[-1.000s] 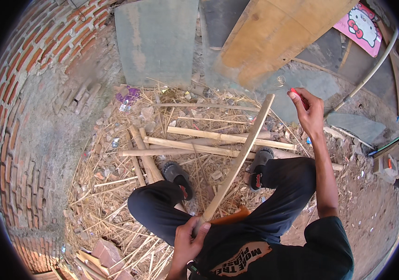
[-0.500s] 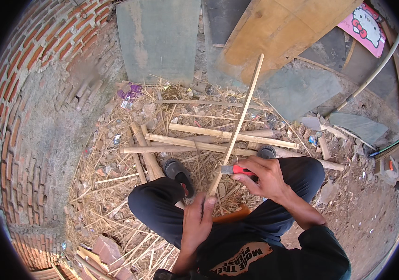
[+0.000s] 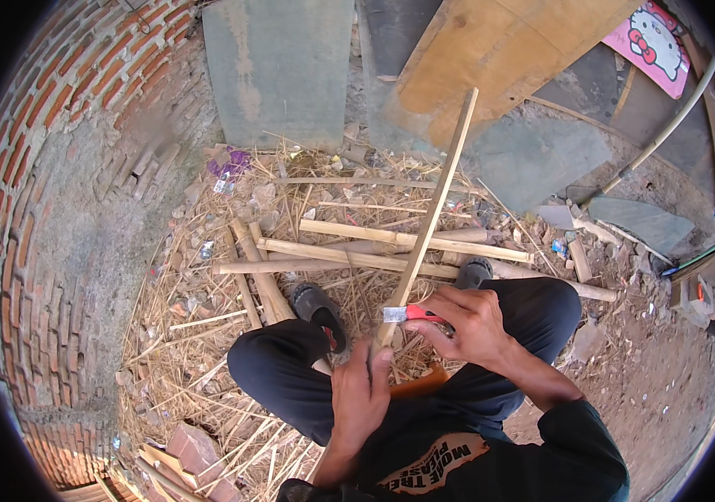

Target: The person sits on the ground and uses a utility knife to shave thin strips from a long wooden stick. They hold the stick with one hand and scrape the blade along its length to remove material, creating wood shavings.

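A long, pale bamboo strip [image 3: 439, 192] slants up and away from my lap. Its near end sits in my left hand [image 3: 361, 390], with the fingers wrapped round it and the thumb on top. My right hand [image 3: 468, 329] is closed on a red-handled cutter knife [image 3: 424, 313]. The knife's short, broad metal blade lies across the strip, a little above my left hand. Part of the handle is hidden under my right fingers. Beneath my lap, an orange thing [image 3: 421, 382] shows only in part.
Several bamboo pieces [image 3: 357, 256] lie beyond my feet, over straw-like shavings [image 3: 199, 347] and rubble. A brick wall [image 3: 48, 201] rises on the left. Grey sheets [image 3: 278, 75] and a brown board [image 3: 500, 58] are at the far side. A bent pole [image 3: 667, 130] leans at right.
My right hand has drawn the knife slightly left and nearer along the strip, towards my left hand. The strip's far end has shifted a little to the right and farther away.
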Available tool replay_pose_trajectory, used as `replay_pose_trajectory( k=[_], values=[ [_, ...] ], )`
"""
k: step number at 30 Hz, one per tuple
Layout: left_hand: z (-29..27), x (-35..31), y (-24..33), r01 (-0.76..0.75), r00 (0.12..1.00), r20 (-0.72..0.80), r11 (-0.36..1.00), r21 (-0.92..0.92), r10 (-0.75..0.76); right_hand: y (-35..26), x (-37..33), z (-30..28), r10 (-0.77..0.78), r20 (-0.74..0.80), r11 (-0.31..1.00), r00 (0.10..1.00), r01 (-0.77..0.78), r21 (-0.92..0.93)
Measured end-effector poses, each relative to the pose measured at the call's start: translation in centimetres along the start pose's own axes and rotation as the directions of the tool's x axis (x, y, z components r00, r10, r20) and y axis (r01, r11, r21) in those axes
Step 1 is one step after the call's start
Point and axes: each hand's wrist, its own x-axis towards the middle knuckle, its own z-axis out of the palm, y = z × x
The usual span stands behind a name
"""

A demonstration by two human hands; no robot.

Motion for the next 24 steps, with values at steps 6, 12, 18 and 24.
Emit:
replay_pose_trajectory(
  k=[6,12,18,24],
  values=[
    [-0.2,-1.2,-0.2,0.077,0.995,0.056,0.997,0.011,-0.078,2.8,1.6,-1.5,0.078,-0.164,0.997,0.983,-0.076,0.022],
    [0.0,-3.2,-1.4,0.077,0.991,0.104,0.997,0.032,-0.08,7.0,3.9,-5.7,0.361,-0.219,0.928,0.906,-0.372,-0.008],
    [-0.1,-1.5,-0.8,0.097,0.994,0.052,0.995,-0.019,-0.096,3.4,0.6,-2.3,0.108,-0.088,0.992,0.99,-0.103,0.067],
    [-0.1,-0.2,0.1,0.017,1.0,0.002,1.0,-0.017,-0.017,0.2,-1.4,1.1,0.009,-0.004,0.995,1.0,-0.009,0.099]
  ],
)
